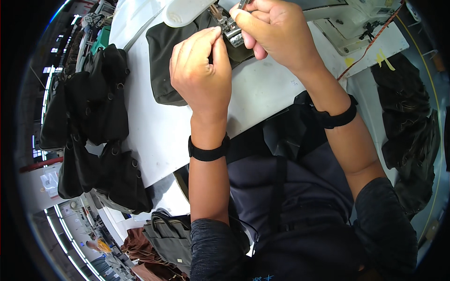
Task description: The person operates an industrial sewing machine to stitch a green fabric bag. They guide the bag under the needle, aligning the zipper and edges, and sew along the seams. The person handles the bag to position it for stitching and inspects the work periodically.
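Observation:
Both my hands are raised close together at the needle area of a white sewing machine (185,11). My left hand (200,70) is closed in a pinch, its thumb and index fingertip beside the metal presser foot and needle parts (224,21); whatever it pinches is too small to make out. In my right hand (281,35), just right of those parts, the thumb and fingers close on a small metal tool (243,4), mostly hidden by the fingers. Below the machine head and partly behind my left hand lies a dark olive fabric piece (161,65) on the white table (154,136).
Dark fabric bag pieces with metal rings (96,103) hang over the table's left side. More dark pieces (405,122) hang at the right. An orange cord (370,44) crosses the table's right end. A grey-green bag (169,236) stands low at the left.

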Motion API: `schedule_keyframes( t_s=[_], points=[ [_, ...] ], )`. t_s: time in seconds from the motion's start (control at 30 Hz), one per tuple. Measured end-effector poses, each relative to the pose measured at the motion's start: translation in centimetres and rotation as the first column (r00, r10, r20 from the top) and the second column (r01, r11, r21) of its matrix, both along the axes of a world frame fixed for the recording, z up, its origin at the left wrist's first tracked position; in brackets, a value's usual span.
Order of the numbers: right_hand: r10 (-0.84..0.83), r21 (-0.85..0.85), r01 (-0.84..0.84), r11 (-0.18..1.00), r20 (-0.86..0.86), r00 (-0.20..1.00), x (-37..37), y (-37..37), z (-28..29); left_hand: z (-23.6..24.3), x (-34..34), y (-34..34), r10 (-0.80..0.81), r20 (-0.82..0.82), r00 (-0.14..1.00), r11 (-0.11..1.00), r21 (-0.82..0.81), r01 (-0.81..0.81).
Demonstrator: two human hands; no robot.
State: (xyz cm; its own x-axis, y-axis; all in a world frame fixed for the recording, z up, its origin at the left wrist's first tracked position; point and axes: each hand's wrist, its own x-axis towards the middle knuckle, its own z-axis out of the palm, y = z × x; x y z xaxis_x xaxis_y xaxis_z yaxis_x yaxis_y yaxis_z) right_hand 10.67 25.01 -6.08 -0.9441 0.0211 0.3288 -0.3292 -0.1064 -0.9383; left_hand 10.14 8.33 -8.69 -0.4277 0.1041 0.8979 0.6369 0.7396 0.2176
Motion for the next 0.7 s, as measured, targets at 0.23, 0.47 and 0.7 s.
schedule_keyframes(
  t_s=[0.23,0.47,0.7],
  points=[
    [-0.046,0.036,0.051,0.998,-0.145,0.988,-0.6,0.0,-0.6,-0.4,-0.3,0.0,-0.028,0.008,1.000,0.999,0.025,0.028],
    [-0.160,0.146,0.206,0.968,-0.273,0.948,-0.8,-0.1,-2.0,-0.3,0.3,0.0,0.112,0.174,0.978,0.991,-0.098,-0.096],
    [-0.048,0.177,0.042,0.983,0.028,0.998,4.8,1.6,-5.0,-0.3,2.5,-4.2,0.134,0.158,0.978,0.909,-0.412,-0.058]
  ],
)
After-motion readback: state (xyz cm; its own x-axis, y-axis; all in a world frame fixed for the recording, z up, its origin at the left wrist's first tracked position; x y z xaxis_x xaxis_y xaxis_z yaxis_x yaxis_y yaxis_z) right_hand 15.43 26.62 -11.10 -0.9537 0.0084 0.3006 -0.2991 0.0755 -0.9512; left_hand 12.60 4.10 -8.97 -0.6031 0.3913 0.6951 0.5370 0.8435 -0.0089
